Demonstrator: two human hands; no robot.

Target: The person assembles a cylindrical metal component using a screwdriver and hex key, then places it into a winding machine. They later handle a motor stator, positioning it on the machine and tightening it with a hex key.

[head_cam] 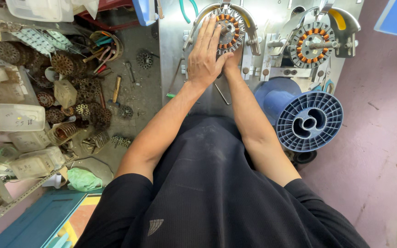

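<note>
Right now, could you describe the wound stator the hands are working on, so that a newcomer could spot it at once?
Find the upright grey metal machine panel ahead of the person. Two round stators with orange copper coils sit on it side by side. It is the left stator, under the left hand; the right stator is untouched.

You are in a motor-winding workshop. A metal winding rig [258,69] carries two copper-wound stators [228,30], with a blue wire spool [309,121] beside it. Loose stator cores [76,87] and hand tools [116,89] litter the grimy tabletop [134,115].
</note>
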